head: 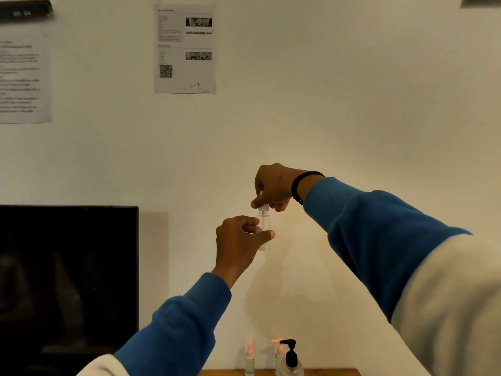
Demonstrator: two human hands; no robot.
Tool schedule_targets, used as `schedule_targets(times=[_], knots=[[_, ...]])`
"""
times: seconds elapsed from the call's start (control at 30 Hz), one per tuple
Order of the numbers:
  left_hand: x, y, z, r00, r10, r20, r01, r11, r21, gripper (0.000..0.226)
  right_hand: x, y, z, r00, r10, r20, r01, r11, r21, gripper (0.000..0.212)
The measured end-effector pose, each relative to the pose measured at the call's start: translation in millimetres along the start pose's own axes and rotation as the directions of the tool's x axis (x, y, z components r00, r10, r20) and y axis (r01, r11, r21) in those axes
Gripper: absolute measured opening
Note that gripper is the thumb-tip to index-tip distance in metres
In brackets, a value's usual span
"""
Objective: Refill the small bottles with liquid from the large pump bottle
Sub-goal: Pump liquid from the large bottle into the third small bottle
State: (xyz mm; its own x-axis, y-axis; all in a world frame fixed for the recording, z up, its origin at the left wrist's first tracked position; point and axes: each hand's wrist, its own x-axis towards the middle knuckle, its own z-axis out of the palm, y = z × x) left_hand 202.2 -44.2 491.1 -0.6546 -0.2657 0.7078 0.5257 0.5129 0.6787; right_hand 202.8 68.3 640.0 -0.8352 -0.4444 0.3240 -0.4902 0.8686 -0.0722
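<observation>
I hold a small clear bottle (264,226) up in front of the wall. My left hand (241,237) grips its body between thumb and fingers. My right hand (273,189) comes from above and pinches the bottle's white top with its fingertips. Far below, at the bottom edge, the large pump bottle (292,360) with a black pump stands on a wooden surface (339,372). Beside it stand two small bottles with pink tops, one at the left (250,358) and one touching or just behind the pump bottle (279,354).
A dark screen (67,280) fills the lower left. Printed sheets hang on the pale wall, one at centre top (185,48) and one at the far left (24,74). Only a thin strip of the wooden surface shows.
</observation>
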Motion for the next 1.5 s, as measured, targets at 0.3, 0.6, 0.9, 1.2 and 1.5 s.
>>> schedule_targets(times=[0.3,0.6,0.9,1.2,1.5], knots=[[-3.7,-5.7,-0.5,1.0,-0.016,0.011,0.016,0.999,0.032,0.046,0.5,-5.4,0.4,0.99,-0.085,0.117,0.089,0.996,-0.029,0.021],[0.0,0.2,1.5,1.0,-0.018,0.006,0.018,1.0,-0.003,0.043,1.0,-2.5,4.2,1.0,-0.006,0.02,0.007,0.999,-0.035,0.025],[-6.1,-5.6,3.0,1.0,-0.021,0.009,0.021,1.0,0.017,0.04,-3.6,-8.9,9.0,0.996,-0.016,0.084,0.02,0.999,-0.043,0.028],[-3.7,-3.0,5.3,0.999,-0.038,0.011,0.038,0.999,0.009,0.044,-2.0,-4.7,9.6,0.995,-0.022,0.1,0.028,0.998,-0.059,0.008],[-7.8,-6.3,5.4,0.999,-0.034,0.013,0.034,0.999,0.003,0.043,-1.5,0.2,13.1,1.0,0.017,0.004,-0.017,0.999,-0.044,0.035]])
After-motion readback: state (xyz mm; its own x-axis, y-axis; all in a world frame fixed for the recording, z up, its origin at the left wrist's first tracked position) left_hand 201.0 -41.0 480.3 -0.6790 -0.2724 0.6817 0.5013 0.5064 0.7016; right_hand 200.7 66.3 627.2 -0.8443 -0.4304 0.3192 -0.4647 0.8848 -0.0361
